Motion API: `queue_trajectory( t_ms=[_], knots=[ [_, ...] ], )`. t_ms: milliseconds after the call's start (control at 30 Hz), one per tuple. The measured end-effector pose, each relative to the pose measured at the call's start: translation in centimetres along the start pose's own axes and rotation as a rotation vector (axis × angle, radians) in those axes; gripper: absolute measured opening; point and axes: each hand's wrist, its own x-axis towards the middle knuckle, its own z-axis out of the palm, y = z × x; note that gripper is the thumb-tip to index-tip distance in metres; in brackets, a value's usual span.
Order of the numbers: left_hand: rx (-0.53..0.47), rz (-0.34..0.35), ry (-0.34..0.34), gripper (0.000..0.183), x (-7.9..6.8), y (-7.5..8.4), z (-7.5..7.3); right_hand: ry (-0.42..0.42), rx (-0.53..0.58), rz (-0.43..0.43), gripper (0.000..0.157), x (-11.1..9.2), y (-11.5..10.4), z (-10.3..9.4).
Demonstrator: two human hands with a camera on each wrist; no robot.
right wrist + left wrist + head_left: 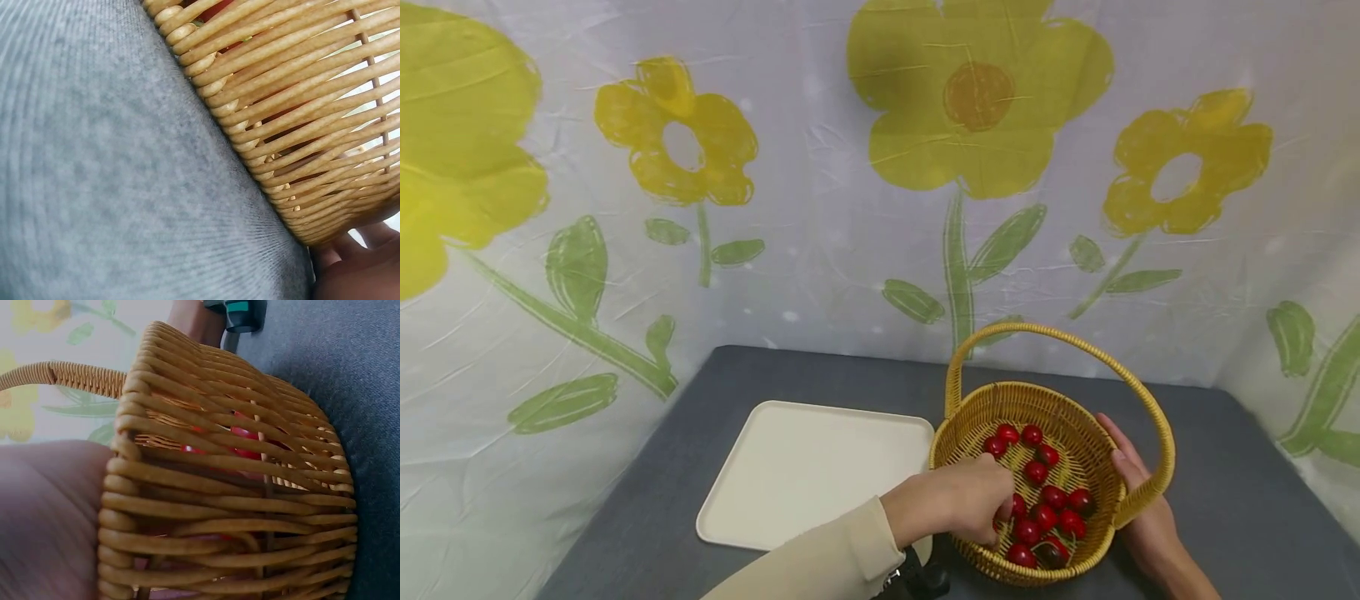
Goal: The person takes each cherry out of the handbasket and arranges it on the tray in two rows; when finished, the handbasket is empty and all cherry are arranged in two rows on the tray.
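Note:
A yellow wicker basket (1022, 575) with an arched handle holds several red cherries (1047, 517). My left hand (966, 497) reaches over the near left rim into the basket, fingers bent down among the cherries. The fingertips are mostly hidden behind the hand, and I cannot tell whether they pinch a cherry. On the basket's right side, below the handle's end, my right hand (1150, 525) holds the wall near the rim. The right wrist view has the fingers (375, 234) against the woven wall. Red cherries show through the weave in the left wrist view.
A cream rectangular tray (820, 475) lies left of the basket, its right edge close to the basket wall. Both rest on a dark grey table (1232, 483). Behind hangs a pale sheet (820, 275) printed with yellow flowers. The basket handle (1075, 337) arches high over the basket.

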Motion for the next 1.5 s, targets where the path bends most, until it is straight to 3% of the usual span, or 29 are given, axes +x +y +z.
queue_trajectory(
  t_ms=[267,467,600,800,900,1067,1167,1267,1367,1500],
  knots=[
    [-0.036,0.064,0.045,0.027,0.1,-0.2,0.4,-0.006,0.028,0.019,0.056,0.1,0.0,0.0],
    [-0.205,0.185,0.112,0.033,-0.6,-0.7,0.6,0.012,-0.011,0.032,0.056,0.1,0.0,0.0],
    [-0.308,0.227,0.195,0.034,-1.5,-1.1,0.3,0.005,-0.001,0.031,0.056,0.2,0.0,-0.1],
    [-0.332,0.202,0.287,0.038,-2.7,-1.4,0.2,0.005,0.001,0.020,0.056,0.2,0.0,-0.1],
    [-0.401,0.192,0.356,0.037,-3.4,-1.5,0.3,0.007,0.012,0.018,0.056,0.2,0.0,-0.1],
    [-0.680,0.213,0.452,0.025,-4.6,-2.3,0.7,0.016,0.015,0.027,0.056,0.2,0.0,0.0],
    [-0.862,0.174,0.461,0.024,-5.6,-3.1,0.8,0.022,0.011,0.032,0.056,0.2,-0.1,0.1],
    [-0.961,0.126,0.453,0.024,-6.9,-3.9,0.6,0.016,0.017,0.031,0.056,0.2,-0.1,0.1],
    [-1.000,0.120,0.450,0.026,-8.4,-4.6,0.2,-0.002,0.039,0.029,0.056,0.1,0.0,0.0],
    [-0.989,0.127,0.495,0.028,-10.4,-5.7,-0.7,-0.006,0.044,0.032,0.056,0.1,0.1,-0.1]
  ],
)
